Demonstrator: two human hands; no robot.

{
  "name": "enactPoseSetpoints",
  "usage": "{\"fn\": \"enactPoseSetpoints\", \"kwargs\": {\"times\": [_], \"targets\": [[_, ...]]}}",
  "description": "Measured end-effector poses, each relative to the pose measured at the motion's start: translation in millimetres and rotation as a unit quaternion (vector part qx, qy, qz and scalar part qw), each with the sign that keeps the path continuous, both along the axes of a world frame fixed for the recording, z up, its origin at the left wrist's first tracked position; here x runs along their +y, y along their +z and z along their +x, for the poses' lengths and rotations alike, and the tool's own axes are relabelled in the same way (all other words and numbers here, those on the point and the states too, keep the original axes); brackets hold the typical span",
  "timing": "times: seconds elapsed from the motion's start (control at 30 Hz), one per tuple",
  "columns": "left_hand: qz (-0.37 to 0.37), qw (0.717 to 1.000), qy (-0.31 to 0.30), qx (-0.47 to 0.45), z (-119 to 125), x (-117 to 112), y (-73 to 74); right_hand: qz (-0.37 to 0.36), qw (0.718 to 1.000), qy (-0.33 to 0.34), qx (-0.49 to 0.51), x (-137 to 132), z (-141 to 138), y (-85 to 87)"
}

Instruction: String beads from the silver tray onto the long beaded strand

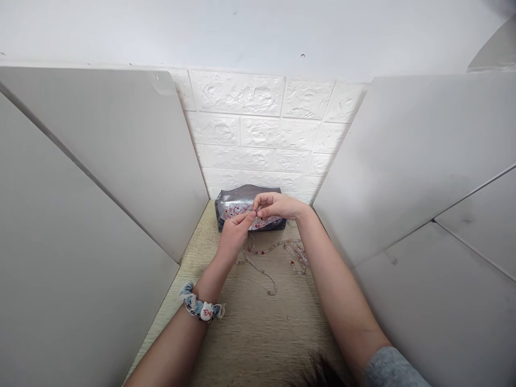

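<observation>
The only mark close to writing was a small red figure on the white, cat-shaped charm, too small to read; it sat on a blue-and-white fabric wristband worn on the left forearm. The left hand and the right hand met at their fingertips near the far edge of the tabletop, just above a dark, shiny tray of beads. The left grip was pressed together, thumb against forefinger, pointing up and to the right. The right grip was likewise pinched shut, its thumb and forefinger turned down and to the left, and the two pinches touched tip to tip. Whatever lay between the fingertips was too small to make out, perhaps a single bead or a thread end. The other fingers of both hands were curled loosely inward. The tray of beads stood against the white brick-patterned wall at the far edge, holding a glittering mix of pale and red beads, with the right hand covering part of its front. A beaded strand of clear and red beads lay in loose loops on the wood-grain tabletop just on the near side of the tray, between the two forearms, and bunched thicker toward the right. Plain white panels stood along the left and right edges of the tabletop. A grey sleeve covered the right upper arm at the near edge.
</observation>
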State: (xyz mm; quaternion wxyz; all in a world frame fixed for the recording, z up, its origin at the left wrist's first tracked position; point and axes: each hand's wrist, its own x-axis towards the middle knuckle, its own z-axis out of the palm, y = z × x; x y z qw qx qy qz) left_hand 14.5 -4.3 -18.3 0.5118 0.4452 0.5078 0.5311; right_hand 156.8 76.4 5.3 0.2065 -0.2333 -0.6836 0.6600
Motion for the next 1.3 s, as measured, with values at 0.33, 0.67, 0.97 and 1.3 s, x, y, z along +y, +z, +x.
{"fn": "enactPoseSetpoints", "kwargs": {"times": [0.33,0.67,0.97,1.3], "targets": [[-0.018,0.996,-0.042,-0.083,-1.3,0.4,-3.3,0.015,1.0,-0.003,0.025,2.0,0.1,-1.7],[-0.032,0.993,-0.041,-0.105,-0.1,0.1,-0.6,-0.006,0.997,-0.009,0.073,3.3,-0.2,-5.1],[-0.028,0.993,-0.035,-0.106,-0.7,0.9,-2.3,0.001,0.998,-0.003,0.057,4.6,0.9,-6.5],[-0.035,0.992,-0.048,-0.112,-0.4,1.0,-2.5,0.006,0.999,-0.003,0.052,2.6,1.0,-3.5]]}}
